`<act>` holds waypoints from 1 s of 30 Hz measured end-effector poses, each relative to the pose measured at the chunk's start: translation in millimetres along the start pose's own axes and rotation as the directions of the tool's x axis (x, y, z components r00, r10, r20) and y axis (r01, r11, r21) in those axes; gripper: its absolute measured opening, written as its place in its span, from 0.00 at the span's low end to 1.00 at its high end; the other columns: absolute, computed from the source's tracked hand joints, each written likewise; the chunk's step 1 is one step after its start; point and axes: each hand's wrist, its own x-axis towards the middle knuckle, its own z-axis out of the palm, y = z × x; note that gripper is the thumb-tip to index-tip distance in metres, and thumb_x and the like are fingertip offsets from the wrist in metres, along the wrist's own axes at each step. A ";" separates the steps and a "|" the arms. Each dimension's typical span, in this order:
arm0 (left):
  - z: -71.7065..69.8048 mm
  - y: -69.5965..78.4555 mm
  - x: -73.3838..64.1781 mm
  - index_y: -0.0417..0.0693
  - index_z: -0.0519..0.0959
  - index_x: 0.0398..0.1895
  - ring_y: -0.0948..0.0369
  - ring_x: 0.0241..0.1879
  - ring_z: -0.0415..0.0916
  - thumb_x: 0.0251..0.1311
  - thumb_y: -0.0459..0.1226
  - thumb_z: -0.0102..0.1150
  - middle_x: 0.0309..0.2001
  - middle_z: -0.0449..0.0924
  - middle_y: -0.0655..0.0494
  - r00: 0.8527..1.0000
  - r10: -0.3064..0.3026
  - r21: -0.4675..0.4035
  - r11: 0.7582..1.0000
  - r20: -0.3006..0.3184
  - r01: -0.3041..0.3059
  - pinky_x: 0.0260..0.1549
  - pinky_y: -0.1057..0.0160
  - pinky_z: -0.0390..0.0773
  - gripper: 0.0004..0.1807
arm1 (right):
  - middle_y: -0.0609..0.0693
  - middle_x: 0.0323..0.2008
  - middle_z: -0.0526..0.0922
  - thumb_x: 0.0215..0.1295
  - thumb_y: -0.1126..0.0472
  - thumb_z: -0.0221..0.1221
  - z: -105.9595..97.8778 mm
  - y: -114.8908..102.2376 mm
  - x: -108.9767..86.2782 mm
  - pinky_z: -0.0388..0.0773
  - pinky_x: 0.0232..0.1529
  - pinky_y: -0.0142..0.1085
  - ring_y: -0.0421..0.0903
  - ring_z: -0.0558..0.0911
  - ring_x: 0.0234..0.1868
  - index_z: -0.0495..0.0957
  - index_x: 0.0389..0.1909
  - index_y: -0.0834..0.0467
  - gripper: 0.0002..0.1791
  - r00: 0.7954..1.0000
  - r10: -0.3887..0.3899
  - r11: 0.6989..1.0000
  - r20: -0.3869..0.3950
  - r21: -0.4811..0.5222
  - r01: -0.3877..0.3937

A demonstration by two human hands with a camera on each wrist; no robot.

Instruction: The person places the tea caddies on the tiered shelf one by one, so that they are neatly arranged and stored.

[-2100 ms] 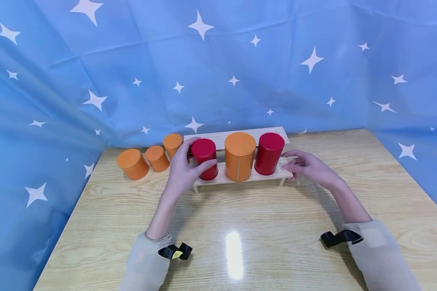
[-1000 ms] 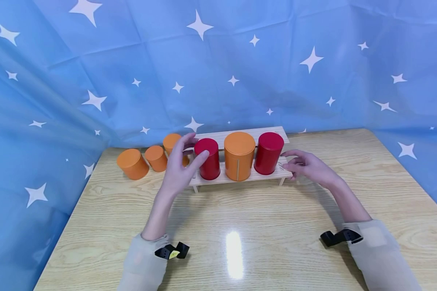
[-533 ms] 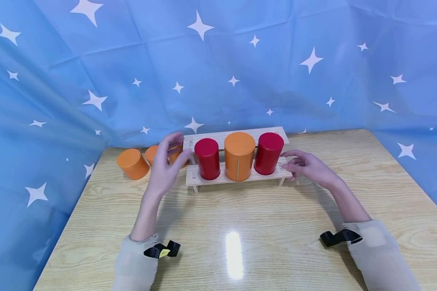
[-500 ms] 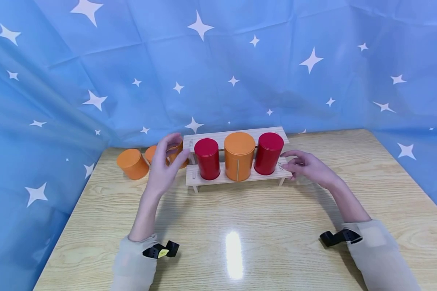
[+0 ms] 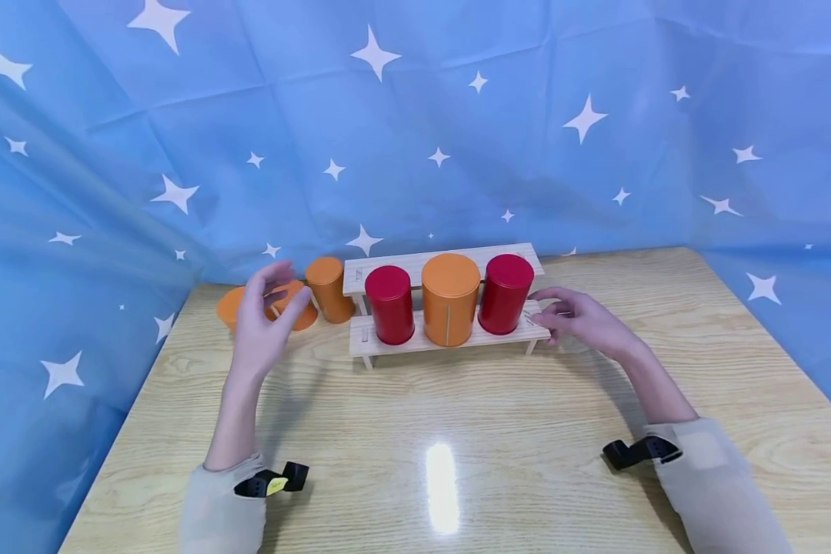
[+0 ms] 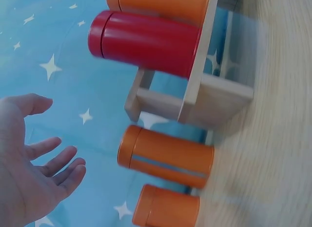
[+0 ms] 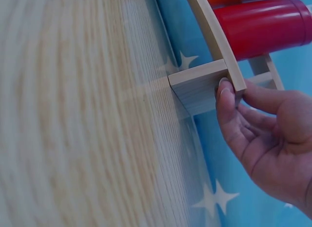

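Note:
On the lower step of a pale wooden two-step rack (image 5: 415, 344) stand a red canister (image 5: 391, 308), a large orange canister (image 5: 448, 302) and a second red canister (image 5: 505, 296). My right hand (image 5: 587, 323) pinches the right end of that lower step between thumb and fingers, plain in the right wrist view. Left of the rack, my left hand (image 5: 259, 331) hovers with fingers spread and nothing in it. It overlaps the short orange canister (image 5: 298, 308) and the wide orange canister (image 5: 228, 306) in the head view. A taller orange canister (image 5: 330, 292) stands between it and the rack.
Everything stands near the back of a light wood table (image 5: 360, 446). A blue cloth with white stars (image 5: 415, 115) hangs behind and along the left side. The rack's upper step (image 5: 505, 250) carries nothing and sits close to the cloth.
My left hand has let go of the left red canister, which moved slightly right on the step, and has travelled left past the tall orange canister. The right hand keeps its grip.

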 end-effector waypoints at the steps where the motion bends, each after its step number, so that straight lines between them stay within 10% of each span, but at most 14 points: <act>1: -2.5 -1.4 -1.0 0.37 0.69 0.67 0.57 0.58 0.69 0.66 0.30 0.63 0.60 0.73 0.48 1.000 -0.008 0.010 1.000 -0.009 0.008 0.61 0.57 0.68 0.27 | 0.64 0.44 0.80 0.72 0.57 0.61 0.1 -0.1 0.1 0.84 0.43 0.43 0.61 0.84 0.33 0.66 0.68 0.63 0.29 1.000 0.000 1.000 0.000 0.000 0.000; 17: -42.5 -27.7 -8.4 0.37 0.68 0.68 0.46 0.64 0.62 0.65 0.38 0.65 0.64 0.65 0.40 0.993 -0.101 0.237 0.965 -0.066 0.114 0.64 0.45 0.63 0.31 | 0.64 0.44 0.81 0.72 0.57 0.61 -0.3 -1.0 -0.8 0.83 0.43 0.43 0.61 0.84 0.34 0.66 0.69 0.63 0.29 1.000 0.012 1.000 -0.004 -0.011 -0.012; 30: -58.9 -48.5 -9.1 0.45 0.51 0.80 0.40 0.71 0.51 0.67 0.44 0.62 0.75 0.45 0.39 0.946 -0.308 0.270 0.907 -0.100 0.324 0.65 0.34 0.59 0.43 | 0.64 0.44 0.81 0.72 0.56 0.61 1.0 -1.2 -0.3 0.83 0.44 0.43 0.61 0.84 0.34 0.65 0.69 0.63 0.30 1.000 0.010 1.000 -0.005 -0.011 -0.010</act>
